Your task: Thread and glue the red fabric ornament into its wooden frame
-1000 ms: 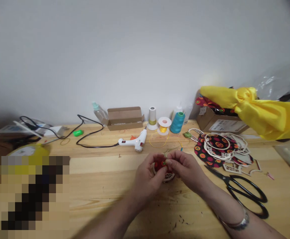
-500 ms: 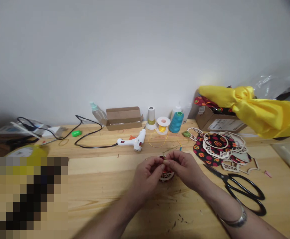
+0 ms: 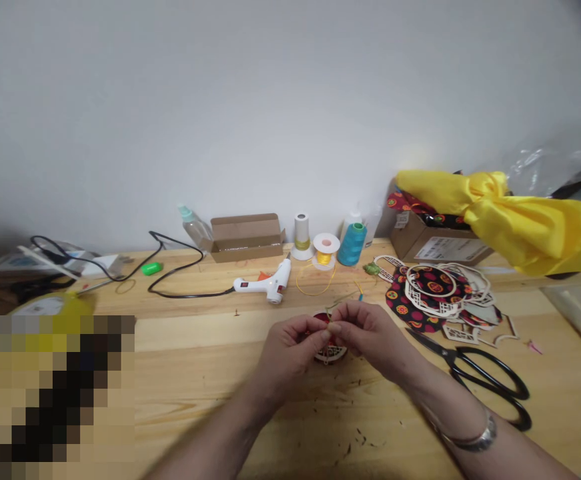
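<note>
A small round ornament (image 3: 330,355), dark red with a pale lattice frame, lies on the table partly under my hands. Just above it, my left hand (image 3: 293,343) pinches a thin olive-green cord (image 3: 344,303) between thumb and forefinger. My right hand (image 3: 365,333) pinches the same cord right beside it, the two sets of fingertips nearly touching. Part of the cord trails out behind the right fingers; the bit within the fingertips is too small to make out. A silver bracelet (image 3: 475,437) is on the right wrist.
Large black scissors (image 3: 453,360) lie right of my right arm, below patterned fabric and lattice frames (image 3: 430,287). Behind are a white glue gun (image 3: 265,288) with its cable, a yellow cord spool (image 3: 326,250), a teal thread cone (image 3: 352,245) and an open cardboard box (image 3: 247,248).
Both hands stay pinched over the ornament, with only slight finger shifts; the left fingers lie a little flatter. The whole view has moved very slightly.
</note>
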A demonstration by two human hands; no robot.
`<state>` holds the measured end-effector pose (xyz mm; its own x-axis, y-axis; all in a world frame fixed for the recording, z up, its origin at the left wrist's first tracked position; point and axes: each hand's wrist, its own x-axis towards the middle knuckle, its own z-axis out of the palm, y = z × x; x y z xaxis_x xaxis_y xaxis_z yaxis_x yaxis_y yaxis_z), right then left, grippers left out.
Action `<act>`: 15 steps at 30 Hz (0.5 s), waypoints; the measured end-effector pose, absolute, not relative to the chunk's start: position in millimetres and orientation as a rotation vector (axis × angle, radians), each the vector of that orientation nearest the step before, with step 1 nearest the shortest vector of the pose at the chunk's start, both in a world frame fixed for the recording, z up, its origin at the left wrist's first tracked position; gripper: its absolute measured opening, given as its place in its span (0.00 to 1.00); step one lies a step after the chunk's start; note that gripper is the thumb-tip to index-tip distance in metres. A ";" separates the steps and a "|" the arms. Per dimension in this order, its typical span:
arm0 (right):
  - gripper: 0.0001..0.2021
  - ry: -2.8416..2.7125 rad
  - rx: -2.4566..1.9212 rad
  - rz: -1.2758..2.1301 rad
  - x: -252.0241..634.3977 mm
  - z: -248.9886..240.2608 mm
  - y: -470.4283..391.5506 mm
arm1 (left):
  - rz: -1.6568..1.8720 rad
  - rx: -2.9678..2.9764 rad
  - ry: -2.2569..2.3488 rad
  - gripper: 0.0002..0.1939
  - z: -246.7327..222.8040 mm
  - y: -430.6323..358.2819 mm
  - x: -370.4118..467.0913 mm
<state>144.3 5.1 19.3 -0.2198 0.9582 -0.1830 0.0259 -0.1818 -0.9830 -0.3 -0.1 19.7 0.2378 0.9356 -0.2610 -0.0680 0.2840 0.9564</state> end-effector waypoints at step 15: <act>0.07 -1.742 -1.299 1.096 150.3 18.1 5.4 | 0.971 0.970 1.121 0.06 16.0 3.9 -4.8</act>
